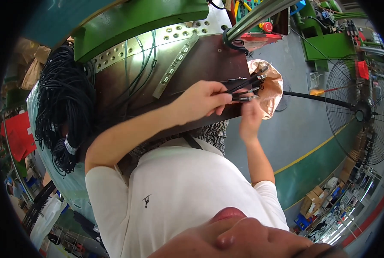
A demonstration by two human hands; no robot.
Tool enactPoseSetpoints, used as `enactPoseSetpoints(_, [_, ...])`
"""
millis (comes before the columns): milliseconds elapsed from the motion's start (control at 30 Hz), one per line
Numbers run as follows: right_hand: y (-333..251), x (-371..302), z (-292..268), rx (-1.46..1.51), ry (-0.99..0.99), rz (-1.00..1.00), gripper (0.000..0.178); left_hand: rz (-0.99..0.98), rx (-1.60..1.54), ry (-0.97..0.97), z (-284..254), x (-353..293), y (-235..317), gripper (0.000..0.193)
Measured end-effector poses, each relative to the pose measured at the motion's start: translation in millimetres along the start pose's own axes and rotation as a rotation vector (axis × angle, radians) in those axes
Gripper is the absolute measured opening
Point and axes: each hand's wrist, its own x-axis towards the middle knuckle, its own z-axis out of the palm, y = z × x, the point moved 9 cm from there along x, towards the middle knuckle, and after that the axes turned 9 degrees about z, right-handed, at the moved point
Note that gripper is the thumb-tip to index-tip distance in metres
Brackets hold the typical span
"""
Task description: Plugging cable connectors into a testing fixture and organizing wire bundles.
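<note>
My left hand (205, 101) is closed round several black cables (239, 89), whose metal-tipped connector ends fan out to the right. Beside those ends my right hand (251, 118) is raised, its fingers smeared by motion, so I cannot make out whether it grips anything. Right behind the connectors is a crumpled brown paper bag (273, 96) at the table's right edge. A metal strip with a row of small square sockets (175, 66) lies slantwise on the dark brown table (209, 56), beyond my left forearm.
A thick hank of black cable (63, 99) hangs over the left side. Thin cables (142, 64) cross the table. At the back stands a green machine part (144, 28) above a perforated metal plate (166, 36). A red emergency button (267, 27) and a large black fan (359, 112) are at the right.
</note>
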Motion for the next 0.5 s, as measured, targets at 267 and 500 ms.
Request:
enactPoseSetpoints(267, [-33.5, 29.0, 86.4, 0.495, -0.379, 0.405, 0.031, 0.267, -0.082, 0.509, -20.7, -67.5, -25.4, 0.017])
enactPoseSetpoints(500, [-72.1, 47.0, 157.4, -0.298, -0.851, -0.440, 0.039, 0.257, -0.421, 0.587, -41.7, -108.9, -28.7, 0.026])
